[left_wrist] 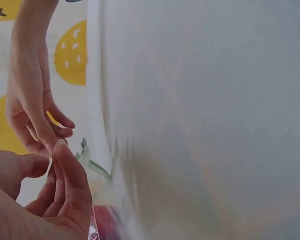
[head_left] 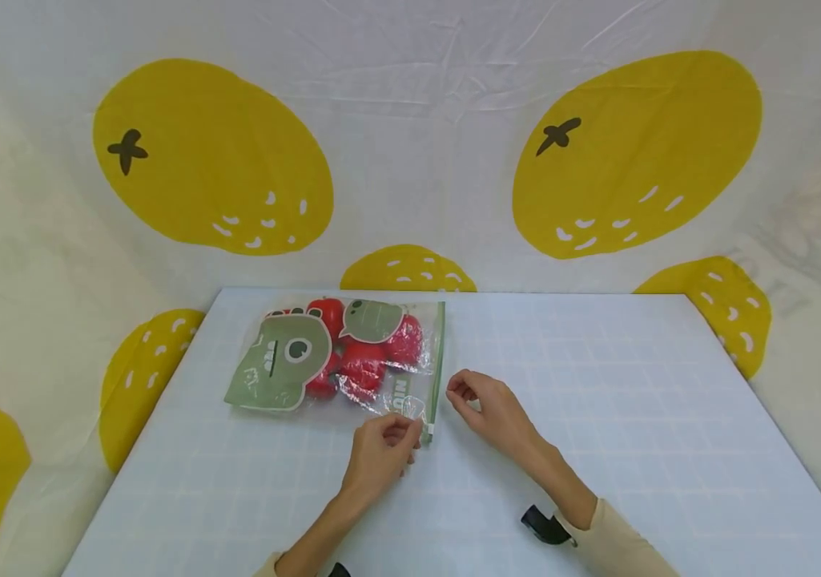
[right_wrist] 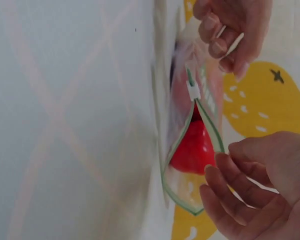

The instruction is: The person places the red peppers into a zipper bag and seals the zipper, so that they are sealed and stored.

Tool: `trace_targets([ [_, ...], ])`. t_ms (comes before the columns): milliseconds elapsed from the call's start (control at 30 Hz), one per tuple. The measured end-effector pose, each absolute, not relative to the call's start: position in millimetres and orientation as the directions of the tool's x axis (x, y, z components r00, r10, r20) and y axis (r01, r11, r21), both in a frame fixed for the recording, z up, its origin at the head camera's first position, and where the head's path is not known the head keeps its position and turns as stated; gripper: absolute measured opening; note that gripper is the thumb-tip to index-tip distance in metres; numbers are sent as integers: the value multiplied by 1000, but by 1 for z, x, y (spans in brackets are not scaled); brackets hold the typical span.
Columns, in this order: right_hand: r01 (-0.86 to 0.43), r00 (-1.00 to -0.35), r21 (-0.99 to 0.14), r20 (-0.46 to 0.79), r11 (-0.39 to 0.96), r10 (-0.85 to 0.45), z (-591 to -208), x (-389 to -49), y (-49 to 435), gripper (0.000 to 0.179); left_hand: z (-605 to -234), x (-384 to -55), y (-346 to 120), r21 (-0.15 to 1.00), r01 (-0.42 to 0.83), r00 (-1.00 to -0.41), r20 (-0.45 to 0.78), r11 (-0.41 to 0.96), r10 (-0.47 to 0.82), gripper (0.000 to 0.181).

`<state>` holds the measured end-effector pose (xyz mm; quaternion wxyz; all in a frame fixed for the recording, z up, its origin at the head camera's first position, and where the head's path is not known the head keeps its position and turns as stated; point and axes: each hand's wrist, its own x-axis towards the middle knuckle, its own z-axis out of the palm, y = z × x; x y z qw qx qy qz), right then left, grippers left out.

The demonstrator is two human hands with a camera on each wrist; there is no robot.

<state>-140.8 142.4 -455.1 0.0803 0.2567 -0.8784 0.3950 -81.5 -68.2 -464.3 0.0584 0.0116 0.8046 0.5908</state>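
A clear zip bag (head_left: 283,361) with green cartoon animal prints lies on the table, several red fruit-like pieces (head_left: 363,369) inside it. Its green-edged mouth faces right. The right wrist view shows the mouth's lips parted, a red piece (right_wrist: 194,147) visible between them and a white slider (right_wrist: 193,90) at one end. My left hand (head_left: 381,453) hovers by the slider corner, fingers loosely bent and thumb apart from the index finger. Just right of the mouth is my right hand (head_left: 493,409), with thumb and fingertips right at the green edge (right_wrist: 213,130) but spread apart.
The white table (head_left: 597,385) carries a faint grid pattern. Behind and beside it hangs a pale cloth (head_left: 424,160) printed with big yellow fruit shapes. A black device (head_left: 545,526) sits at the right wrist, by a beige sleeve (head_left: 615,545).
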Motion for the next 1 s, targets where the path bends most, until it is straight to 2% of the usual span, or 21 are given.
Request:
trace_targets([
  [167, -495, -863, -653, 289, 573, -415, -456, -131, 138, 15, -464, -78, -69, 950, -129, -981, -164, 284, 102, 29],
  [367, -474, -866, -666, 237, 576, -440, -458, -123, 134, 18, -469, -72, -68, 960, -160, -969, -196, 229, 148, 34],
  [633, -377, -903, -704, 134, 602, -409, -459, -117, 127, 13, -472, -68, -66, 961, -202, -960, -232, 189, 155, 35],
  [1000, -338, -880, -757, 43, 560, -473, -464, -115, 124, 16, -477, -69, -62, 931, -345, -910, -362, 116, 201, 39],
])
